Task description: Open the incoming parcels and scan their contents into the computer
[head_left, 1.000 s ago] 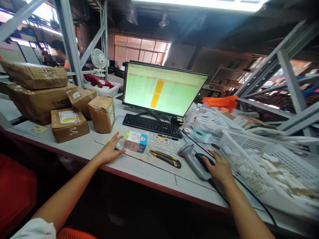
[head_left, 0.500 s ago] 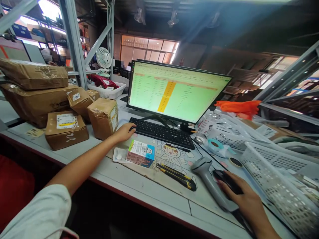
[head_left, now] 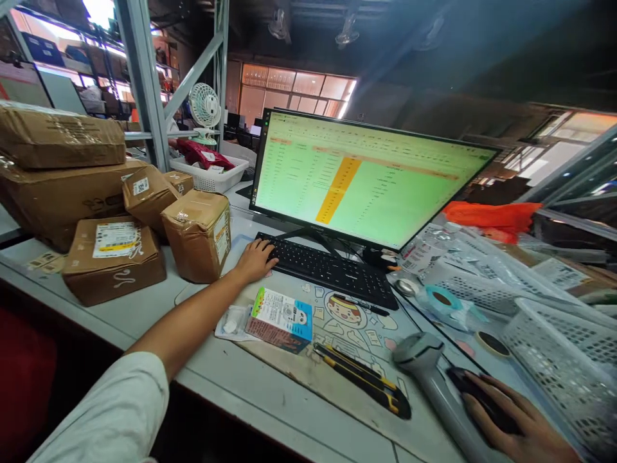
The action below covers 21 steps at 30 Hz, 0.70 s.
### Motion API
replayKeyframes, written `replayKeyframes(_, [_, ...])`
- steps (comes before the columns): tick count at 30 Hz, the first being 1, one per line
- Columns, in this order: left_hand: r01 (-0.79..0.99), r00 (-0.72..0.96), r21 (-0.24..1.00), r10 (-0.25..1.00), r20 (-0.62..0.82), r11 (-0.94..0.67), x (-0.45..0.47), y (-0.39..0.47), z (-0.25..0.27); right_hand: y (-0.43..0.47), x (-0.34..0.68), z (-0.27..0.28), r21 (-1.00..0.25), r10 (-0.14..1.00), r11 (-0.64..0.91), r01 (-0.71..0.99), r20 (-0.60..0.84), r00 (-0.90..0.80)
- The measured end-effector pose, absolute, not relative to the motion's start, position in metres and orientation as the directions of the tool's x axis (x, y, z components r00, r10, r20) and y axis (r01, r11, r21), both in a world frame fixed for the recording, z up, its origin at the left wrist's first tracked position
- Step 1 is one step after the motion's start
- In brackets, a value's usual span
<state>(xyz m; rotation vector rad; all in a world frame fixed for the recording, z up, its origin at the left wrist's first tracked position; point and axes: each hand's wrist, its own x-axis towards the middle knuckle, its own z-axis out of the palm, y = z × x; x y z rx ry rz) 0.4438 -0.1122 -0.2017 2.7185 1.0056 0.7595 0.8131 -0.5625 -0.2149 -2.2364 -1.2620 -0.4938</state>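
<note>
My left hand (head_left: 256, 260) rests at the left end of the black keyboard (head_left: 328, 268), its fingers spread over the keys. At the lower right my right hand (head_left: 523, 424) is wrapped over a black computer mouse (head_left: 486, 400). Just left of the mouse lies a grey barcode scanner (head_left: 436, 379). Behind the keyboard stands a monitor (head_left: 385, 183) showing a spreadsheet with one orange column. Between my hands a small printed box (head_left: 282, 319) sits on the illustrated desk mat, in front of a black pen (head_left: 361, 304). A yellow and black utility knife (head_left: 364, 379) lies nearer me.
Several taped cardboard boxes (head_left: 196, 235) are piled at the left. Behind them are a white basket (head_left: 216, 177) and a fan (head_left: 205, 105). Perforated white baskets (head_left: 544, 360), tape rolls (head_left: 492, 343) and an orange bag (head_left: 491, 218) crowd the right side.
The view has shifted, so the desk things appear larger and the right-hand ones farther right. My left fingers now spread farther over the keys. My right hand stays on the mouse.
</note>
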Motion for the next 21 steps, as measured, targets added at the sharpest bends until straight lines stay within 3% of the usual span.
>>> replayKeyframes(3, [0.585, 0.656, 0.29, 0.652, 0.38, -0.758, 0.445, -0.113, -0.202, -0.561, 0.81, -0.214, -0.388, 0.645, -0.413, 0.824, 0.514, 0.565])
replayKeyframes(7, [0.59, 0.661, 0.281, 0.653, 0.371, -0.757, 0.446, -0.114, -0.203, -0.558, 0.805, -0.213, -0.441, 0.631, -0.402, 0.802, 0.502, 0.592])
replayKeyframes(16, [0.635, 0.635, 0.234, 0.67, 0.385, -0.736, 0.442, -0.125, -0.191, -0.561, 0.803, -0.201, -0.418, 0.682, -0.412, 0.81, 0.448, 0.578])
replayKeyframes(21, [0.643, 0.647, 0.181, 0.654, 0.391, -0.744, 0.439, -0.132, -0.18, -0.559, 0.798, -0.2, -0.412, 0.647, -0.439, 0.799, 0.472, 0.599])
